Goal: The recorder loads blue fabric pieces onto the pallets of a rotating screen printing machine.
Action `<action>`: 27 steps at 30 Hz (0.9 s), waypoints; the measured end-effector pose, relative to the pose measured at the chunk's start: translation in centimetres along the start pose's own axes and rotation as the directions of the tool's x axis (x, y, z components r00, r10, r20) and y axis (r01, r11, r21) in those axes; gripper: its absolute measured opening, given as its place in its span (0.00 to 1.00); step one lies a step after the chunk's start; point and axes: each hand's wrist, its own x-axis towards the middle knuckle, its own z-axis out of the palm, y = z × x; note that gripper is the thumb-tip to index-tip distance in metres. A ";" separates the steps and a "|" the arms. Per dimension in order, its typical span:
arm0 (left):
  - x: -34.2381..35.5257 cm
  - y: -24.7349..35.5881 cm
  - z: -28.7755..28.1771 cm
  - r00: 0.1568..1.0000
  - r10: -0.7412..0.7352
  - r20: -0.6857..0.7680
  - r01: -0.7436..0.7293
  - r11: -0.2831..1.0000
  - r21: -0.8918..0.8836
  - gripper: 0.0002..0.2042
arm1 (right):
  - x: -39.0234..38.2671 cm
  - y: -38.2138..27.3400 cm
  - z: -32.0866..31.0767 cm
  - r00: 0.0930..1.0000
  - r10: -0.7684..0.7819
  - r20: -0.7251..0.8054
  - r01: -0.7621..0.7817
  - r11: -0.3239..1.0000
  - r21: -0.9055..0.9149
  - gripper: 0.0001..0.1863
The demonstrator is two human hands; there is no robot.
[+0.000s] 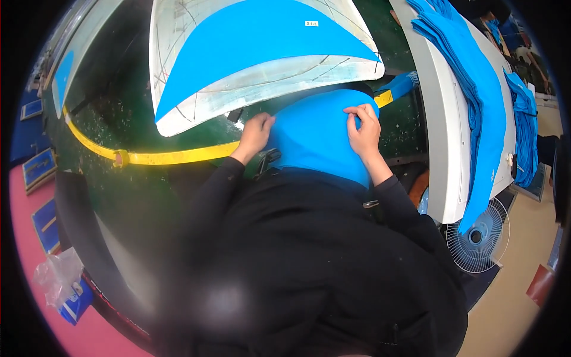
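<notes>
A smooth bright blue piece of cloth (315, 134) is spread over my lap, in front of my black top. At its left edge my left hand (256, 137) is closed, thumb and fingers pinching the cloth's border. My right hand (364, 135) bends its fingers at the upper right edge, with the thumb and forefinger together on the cloth. Just beyond the far edge stands a pale board (250, 83), with a crescent of blue cloth (256, 35) lying flat on it and a small white label (311, 24) near the top.
A yellow band (178, 156) curves across the dark green surface (119, 89) on the left. To the right, blue cloths (476, 83) hang in layers over a white board (437, 131). Below them is a round fan (477, 236). A clear plastic bag (59, 273) lies at lower left.
</notes>
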 end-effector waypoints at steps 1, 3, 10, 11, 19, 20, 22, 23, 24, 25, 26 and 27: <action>-0.1 0.1 -0.4 0.997 0.052 -0.050 -0.051 0.999 0.015 0.13 | 0.2 0.0 0.1 1.000 0.002 0.001 -0.002 1.000 0.004 0.06; -0.8 -0.4 -0.6 0.991 0.045 -0.126 -0.037 0.997 0.070 0.13 | 0.4 -0.2 0.0 0.999 -0.040 -0.013 0.039 0.999 -0.017 0.06; -1.9 -2.6 -0.9 0.980 0.170 -0.104 -0.132 0.944 0.304 0.13 | -0.3 0.1 1.3 1.000 -0.020 -0.006 0.020 1.000 -0.004 0.05; -1.8 -1.2 -0.6 0.990 0.094 -0.109 -0.057 0.951 0.303 0.14 | -0.7 0.3 1.4 1.000 -0.001 -0.017 0.001 1.000 0.007 0.04; -1.0 -1.5 -2.2 0.928 -0.316 0.197 0.372 0.807 -0.460 0.17 | -0.8 -0.2 0.5 0.999 -0.004 -0.042 0.004 1.000 0.010 0.04; -1.3 -1.8 -2.5 0.913 -0.215 0.346 0.346 0.858 -0.380 0.14 | -0.7 -0.1 0.4 0.999 0.004 -0.039 -0.003 1.000 0.011 0.03; -2.2 -3.4 -3.7 0.890 -0.100 0.446 0.252 0.921 -0.297 0.10 | -0.4 -0.6 0.7 0.999 -0.006 -0.031 0.007 1.000 0.021 0.04; -2.0 -4.4 -3.9 0.891 -0.097 0.444 0.248 0.923 -0.296 0.10 | -0.3 -0.6 0.7 1.000 -0.008 -0.023 0.009 1.000 0.020 0.04; -2.2 -4.3 -4.3 0.918 -0.117 0.380 0.244 0.919 -0.308 0.10 | -0.3 -0.5 0.9 1.000 -0.012 -0.023 0.012 1.000 0.024 0.04; -2.1 -2.5 -4.7 0.937 -0.131 0.324 0.239 0.917 -0.319 0.10 | -0.3 0.0 1.0 1.000 0.012 -0.016 -0.011 1.000 0.029 0.03; -2.2 -0.4 -4.8 0.940 -0.138 0.313 0.257 0.890 -0.378 0.10 | -0.5 0.4 0.9 0.999 0.036 -0.010 -0.035 0.999 0.035 0.03; -2.3 1.2 -4.8 0.941 -0.140 0.307 0.255 0.892 -0.374 0.10 | -0.6 -0.1 0.9 0.999 0.031 -0.010 -0.031 0.999 0.042 0.03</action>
